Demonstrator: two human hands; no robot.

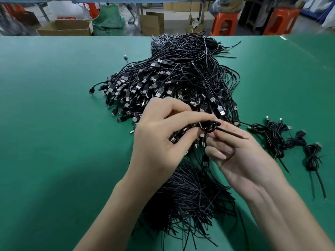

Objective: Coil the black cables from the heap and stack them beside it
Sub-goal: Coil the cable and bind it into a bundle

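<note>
hands: left hand (159, 134) and right hand (244, 156) together, both pinching 1 coiled cable (265, 127) | place: over the heap (172, 84), near side | stack: finished coils (282, 138) right of heap on green table (54, 105)

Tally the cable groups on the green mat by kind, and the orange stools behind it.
Loose cable heap: 1
Pile of coiled cables: 1, coils too tangled to count
Cable gripped in the left hand: 1
Orange stools: 2
Total: 5
</note>
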